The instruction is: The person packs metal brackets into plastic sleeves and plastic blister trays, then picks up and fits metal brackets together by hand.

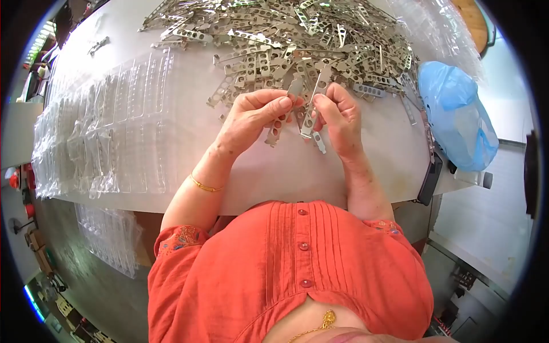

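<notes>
My left hand is closed on a flat metal bracket with round holes, which slants between thumb and fingers. Pinched in my right hand is another perforated metal bracket, its upper end pointing toward the pile. The two brackets are held close side by side above the white table. Just below my right hand's fingers lies a small metal piece. Beyond both hands spreads a large heap of similar metal brackets.
Clear plastic trays are stacked at the left, with more trays below the table edge. At the right are a blue plastic bag, a black object and a bottle. Clear plastic wrap lies at the back right.
</notes>
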### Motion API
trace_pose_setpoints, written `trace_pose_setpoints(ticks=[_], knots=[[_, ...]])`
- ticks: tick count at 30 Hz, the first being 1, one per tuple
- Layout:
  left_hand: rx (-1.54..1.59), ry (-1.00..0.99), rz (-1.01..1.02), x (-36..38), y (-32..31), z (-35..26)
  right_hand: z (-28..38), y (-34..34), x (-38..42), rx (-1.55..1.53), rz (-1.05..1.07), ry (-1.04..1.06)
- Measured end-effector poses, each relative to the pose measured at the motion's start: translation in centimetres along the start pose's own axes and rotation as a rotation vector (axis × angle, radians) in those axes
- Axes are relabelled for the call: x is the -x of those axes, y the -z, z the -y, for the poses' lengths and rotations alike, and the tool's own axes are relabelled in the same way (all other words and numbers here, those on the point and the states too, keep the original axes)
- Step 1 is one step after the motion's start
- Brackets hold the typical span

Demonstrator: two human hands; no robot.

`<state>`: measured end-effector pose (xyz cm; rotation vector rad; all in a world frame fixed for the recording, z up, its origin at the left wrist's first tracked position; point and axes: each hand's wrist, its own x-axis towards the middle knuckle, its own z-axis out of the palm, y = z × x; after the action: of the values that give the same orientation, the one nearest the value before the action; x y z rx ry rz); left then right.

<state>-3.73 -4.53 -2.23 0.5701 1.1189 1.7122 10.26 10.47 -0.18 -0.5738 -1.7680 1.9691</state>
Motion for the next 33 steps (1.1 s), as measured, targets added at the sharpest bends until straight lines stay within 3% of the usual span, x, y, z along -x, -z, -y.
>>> trace_pose_setpoints(ticks=[9,23,33], knots=[[0.083,0.056,0.057,-0.25,0.3,0.34,0.17,-0.26,0.01,0.0,-0.02,0.009],[0.152,0.034,0.074,-0.35,0.32,0.43,0.56,-0.58,0.56,0.015,0.163,-0.045],[0.177,0.058,0.121,-0.25,0.47,0.39,0.55,-0.68,0.61,0.064,0.185,-0.058]])
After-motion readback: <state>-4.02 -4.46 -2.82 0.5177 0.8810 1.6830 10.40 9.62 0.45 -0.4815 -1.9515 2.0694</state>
